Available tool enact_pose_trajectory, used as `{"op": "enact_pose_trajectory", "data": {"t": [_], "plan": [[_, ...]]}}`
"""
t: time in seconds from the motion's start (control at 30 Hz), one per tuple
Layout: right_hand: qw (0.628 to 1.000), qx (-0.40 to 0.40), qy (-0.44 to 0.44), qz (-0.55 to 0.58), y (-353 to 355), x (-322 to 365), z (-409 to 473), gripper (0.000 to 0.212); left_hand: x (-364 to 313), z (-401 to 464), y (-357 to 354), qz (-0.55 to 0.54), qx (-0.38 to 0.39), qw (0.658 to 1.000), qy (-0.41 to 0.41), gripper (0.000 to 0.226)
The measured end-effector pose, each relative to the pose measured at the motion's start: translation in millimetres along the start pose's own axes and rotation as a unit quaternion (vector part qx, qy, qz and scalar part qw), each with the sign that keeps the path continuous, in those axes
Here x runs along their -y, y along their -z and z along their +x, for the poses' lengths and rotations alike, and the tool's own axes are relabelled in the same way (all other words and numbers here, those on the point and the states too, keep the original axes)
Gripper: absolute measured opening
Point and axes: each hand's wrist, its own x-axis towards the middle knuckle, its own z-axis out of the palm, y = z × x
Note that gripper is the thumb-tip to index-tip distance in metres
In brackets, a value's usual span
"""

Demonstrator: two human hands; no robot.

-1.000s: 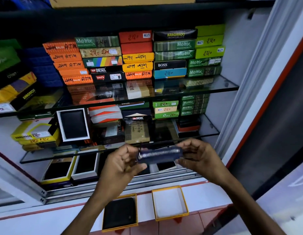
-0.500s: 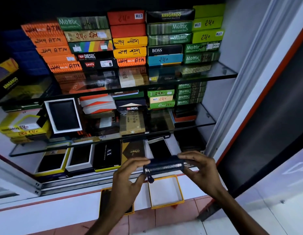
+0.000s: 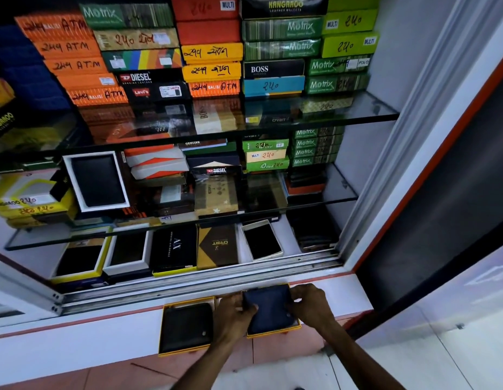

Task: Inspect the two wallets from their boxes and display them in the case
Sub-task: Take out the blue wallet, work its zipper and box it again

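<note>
at the bottom centre of the frame both hands are together on a dark wallet (image 3: 270, 311), which lies flat in a yellow-rimmed box (image 3: 274, 333) on the white ledge (image 3: 75, 342) in front of the case. the left hand (image 3: 233, 313) grips the wallet's left edge with the thumb on top; the right hand (image 3: 312, 304) pinches its right edge, fingers curled over the upper corner. both forearms rise from the lower edge of the frame. just to the left, touching or nearly touching the left hand, sits a second yellow-rimmed box (image 3: 163, 330) with a black wallet (image 3: 187, 327) lying flat inside it.

beyond the ledge runs the metal sliding track (image 3: 188, 285) of the case. behind it, on the lowest level, open boxes with dark wallets stand in a row beside a black box (image 3: 174, 249) and a gold and brown box (image 3: 216, 246). above, across the middle of the frame, a glass shelf (image 3: 340, 190) carries more boxes, one white-framed box (image 3: 97, 181) propped upright at the left. in the upper part of the frame another glass shelf (image 3: 371, 108) bears stacked boxes in orange, green, red, yellow and black.
</note>
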Motion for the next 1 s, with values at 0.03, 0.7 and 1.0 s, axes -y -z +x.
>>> {"op": "enact_pose_trajectory", "data": {"t": [0.03, 0.7, 1.0], "plan": [[1.0, -0.01, -0.014, 0.001, -1.9, -1.8, -0.1, 0.021, 2.6, 1.0, -1.1, 0.017, 0.013, 1.0, 0.003, 0.021], [0.951, -0.045, 0.078, 0.294, 98.2, 81.1, -23.7, 0.017, -102.4, -36.3, 88.0, -0.151, -0.068, 0.982, -0.092, 0.035], [0.927, -0.091, 0.136, 0.338, 141.4, 160.5, 30.9, 0.023, -177.3, 5.2, 127.3, -0.174, -0.105, 0.959, -0.199, 0.04]]}}
